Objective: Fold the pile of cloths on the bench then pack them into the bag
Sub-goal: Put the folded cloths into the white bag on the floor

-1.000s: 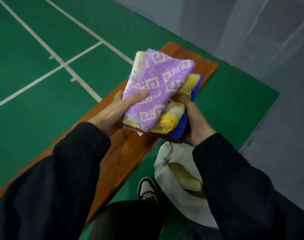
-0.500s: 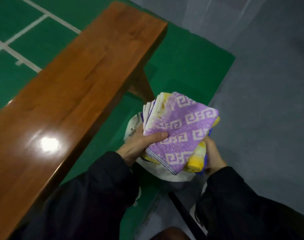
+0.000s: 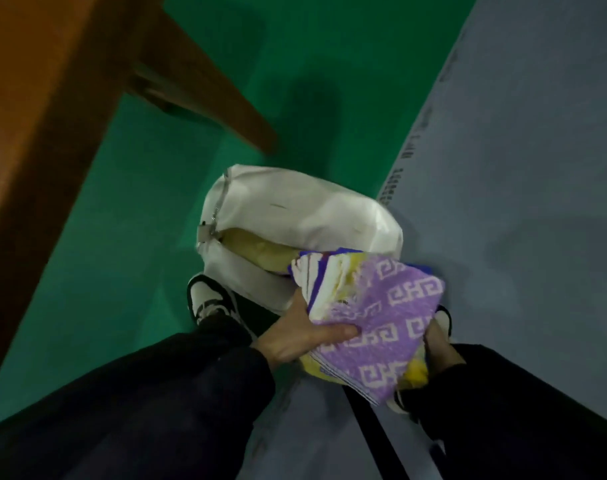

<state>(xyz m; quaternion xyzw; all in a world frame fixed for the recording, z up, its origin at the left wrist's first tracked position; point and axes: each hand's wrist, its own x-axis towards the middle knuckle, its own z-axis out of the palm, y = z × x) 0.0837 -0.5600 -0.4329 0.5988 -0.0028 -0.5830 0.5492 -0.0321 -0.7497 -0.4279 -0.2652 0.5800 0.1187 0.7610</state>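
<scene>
Since a second ago we are carrying the stack of folded cloths point(image 3: 374, 317) off the table point(image 3: 35, 98), left hand point(image 3: 295, 336) and right hand point(image 3: 440, 348) gripping it, hovering above the open white bag point(image 3: 295, 206) at 12 o'clock on the floor point(image 3: 139, 202).

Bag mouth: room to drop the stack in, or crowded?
Bag mouth gapes, its left half bare yellow lining up to the zip. The cloths, held by left hand and right hand, overlap its right end. Green floor between bench and bag is bare.
</scene>
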